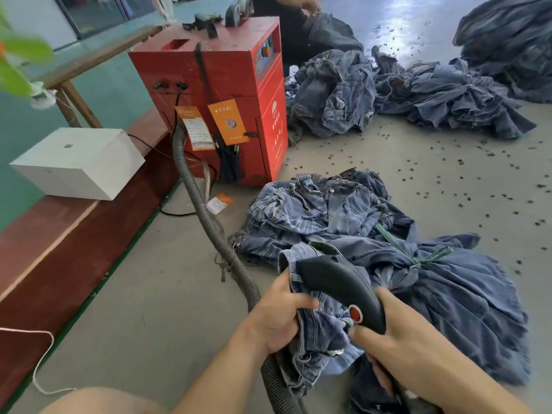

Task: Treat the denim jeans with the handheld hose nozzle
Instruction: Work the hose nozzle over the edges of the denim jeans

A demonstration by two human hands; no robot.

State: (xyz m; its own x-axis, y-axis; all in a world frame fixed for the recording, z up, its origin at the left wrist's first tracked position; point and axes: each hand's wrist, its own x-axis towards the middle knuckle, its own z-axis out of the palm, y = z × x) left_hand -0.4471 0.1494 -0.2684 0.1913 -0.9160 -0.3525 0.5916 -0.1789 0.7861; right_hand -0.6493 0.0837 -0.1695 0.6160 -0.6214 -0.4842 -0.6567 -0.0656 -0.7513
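The jeans (322, 330) I'm working on sit bunched low in my view, at about six o'clock, lifted off the floor. My left hand (280, 318) grips a fistful of the denim, fingers curled round the fabric near the waistband. My right hand (397, 339) is wrapped round the handle of the black nozzle (337, 282), thumb just beside the red button (355, 313); the nozzle's head points up toward twelve o'clock, lying over the folded cloth.

I judge this as the treating step itself, with the nozzle on the garment. The next move calls for spreading the cloth flatter with my left hand and sweeping the nozzle over a fresh patch, keeping the fabric taut so it doesn't ruck up against the head.

The ribbed grey hose (209, 216) runs from under my left wrist up toward eleven o'clock to the red machine (215, 85). At two to three o'clock of my hands lies a tied bundle of jeans (388, 234) on the floor. More denim heaps (388, 91) sit at one o'clock. The grey concrete floor (448, 162) is strewn with small dark specks. A white box (77, 162) rests on a reddish ledge (44, 243) at nine to ten o'clock.
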